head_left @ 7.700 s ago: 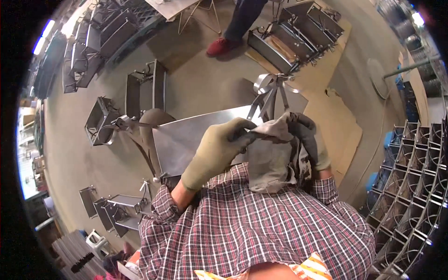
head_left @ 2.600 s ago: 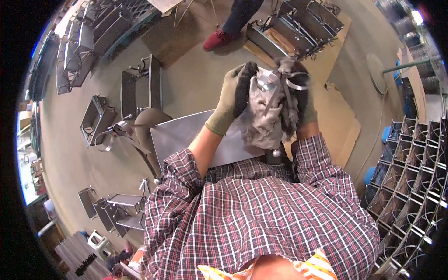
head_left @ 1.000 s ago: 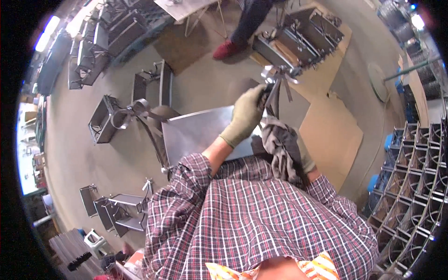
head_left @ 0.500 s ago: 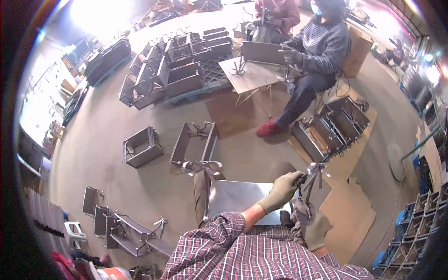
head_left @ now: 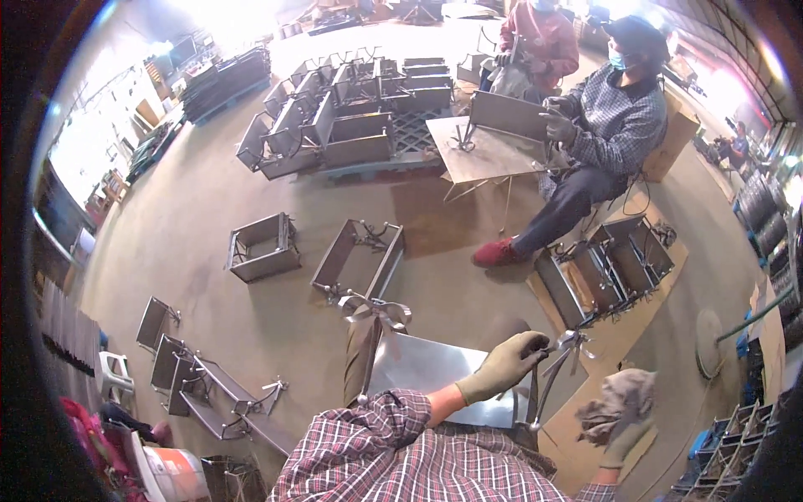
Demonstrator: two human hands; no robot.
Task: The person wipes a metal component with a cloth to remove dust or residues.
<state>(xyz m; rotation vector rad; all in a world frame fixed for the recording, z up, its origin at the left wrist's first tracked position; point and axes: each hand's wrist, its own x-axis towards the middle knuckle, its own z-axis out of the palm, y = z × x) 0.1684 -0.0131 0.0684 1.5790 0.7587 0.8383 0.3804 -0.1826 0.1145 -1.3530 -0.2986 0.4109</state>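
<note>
Across my lap lies a metal frame piece with a shiny sheet-metal panel (head_left: 443,368) and bow-shaped metal ornaments at its two far corners, a left bow (head_left: 381,314) and a right bow (head_left: 572,343). My left hand (head_left: 502,366), in a tan work glove, has its fingers closed round the dark edge of the metal frame near the right bow. Off to the right, my gloved right hand (head_left: 627,443) grips a crumpled grey-brown rag (head_left: 617,406), held apart from the frame. The rag partly covers its fingers.
Similar metal frames stand on the floor ahead (head_left: 263,247), at the lower left (head_left: 213,393) and on cardboard at right (head_left: 606,268). More are stacked on a pallet (head_left: 368,167). A co-worker (head_left: 615,125) sits at a low table (head_left: 477,159); another person (head_left: 539,46) is behind.
My right hand has swung the rag away from the frame, out to the right. My left hand keeps its hold on the frame edge. The view has shifted slightly.
</note>
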